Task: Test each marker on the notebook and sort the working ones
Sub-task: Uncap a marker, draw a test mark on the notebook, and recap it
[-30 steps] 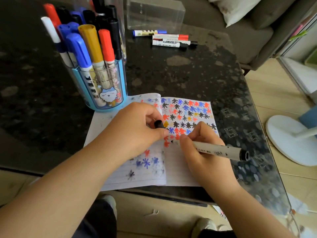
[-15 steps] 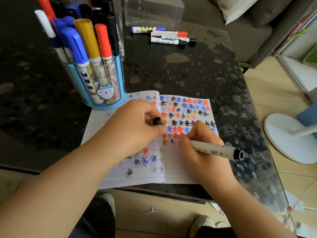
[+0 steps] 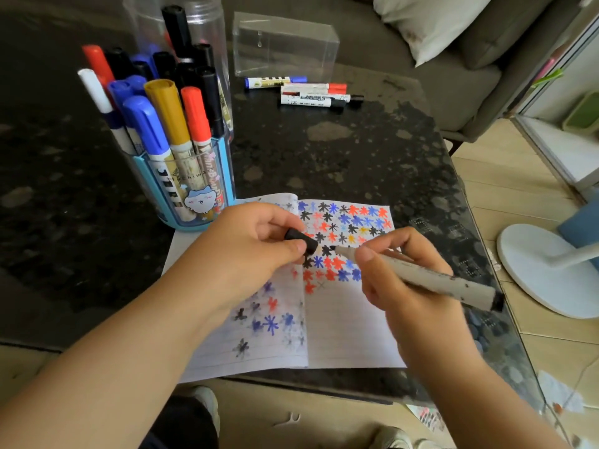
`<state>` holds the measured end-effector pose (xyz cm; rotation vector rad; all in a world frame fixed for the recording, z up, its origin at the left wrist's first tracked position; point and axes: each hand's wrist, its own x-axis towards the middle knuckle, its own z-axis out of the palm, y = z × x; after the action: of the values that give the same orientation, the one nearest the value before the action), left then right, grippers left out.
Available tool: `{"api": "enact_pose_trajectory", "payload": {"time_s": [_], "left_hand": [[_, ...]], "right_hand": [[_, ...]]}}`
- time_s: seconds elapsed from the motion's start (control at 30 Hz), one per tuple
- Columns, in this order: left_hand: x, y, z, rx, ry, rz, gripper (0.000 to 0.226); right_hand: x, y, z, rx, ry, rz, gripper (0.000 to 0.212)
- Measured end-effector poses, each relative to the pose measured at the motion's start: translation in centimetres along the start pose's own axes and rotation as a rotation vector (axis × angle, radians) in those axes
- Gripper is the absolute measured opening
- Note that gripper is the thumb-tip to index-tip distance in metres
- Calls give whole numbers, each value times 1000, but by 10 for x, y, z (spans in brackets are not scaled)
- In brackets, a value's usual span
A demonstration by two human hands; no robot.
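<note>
The notebook (image 3: 340, 322) lies open at the near edge of the dark, speckled stone table (image 3: 356, 157); its thin lined pages are covered with small ink stars in black, blue, red and some orange, thickest on the right page. Above the notebook's fold the left hand (image 3: 246, 251) is curled and pinches a short black cap (image 3: 301, 240) between thumb and fingers; just right of it the right hand (image 3: 402, 286) grips a marker (image 3: 431, 280), a worn white cylinder with a black end, tilted so that its dark tip points at the cap's mouth and is almost touching it; whether the tip meets the paper I cannot tell. Beyond the notebook's left corner stands a round blue holder (image 3: 181, 196) of clear plastic with a cartoon sticker, full of upright capped markers; far behind the notebook four loose markers (image 3: 304, 90) lie side by side before a clear rectangular box (image 3: 285, 43).
</note>
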<state>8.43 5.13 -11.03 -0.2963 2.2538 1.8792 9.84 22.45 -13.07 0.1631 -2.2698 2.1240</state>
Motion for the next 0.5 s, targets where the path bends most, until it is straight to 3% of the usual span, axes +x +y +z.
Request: {"api": "enact_pose_trajectory", "payload": {"time_s": [0.1, 0.2, 0.5], "left_hand": [[-1, 6, 0, -303, -64, -78, 21], [-3, 7, 0, -457, -113, -82, 21], [-8, 13, 8, -441, -194, -19, 31]], "right_hand": [[5, -12, -8, 104, 15, -3, 20], [8, -17, -11, 162, 50, 13, 20], [7, -26, -16, 239, 47, 29, 23]]}}
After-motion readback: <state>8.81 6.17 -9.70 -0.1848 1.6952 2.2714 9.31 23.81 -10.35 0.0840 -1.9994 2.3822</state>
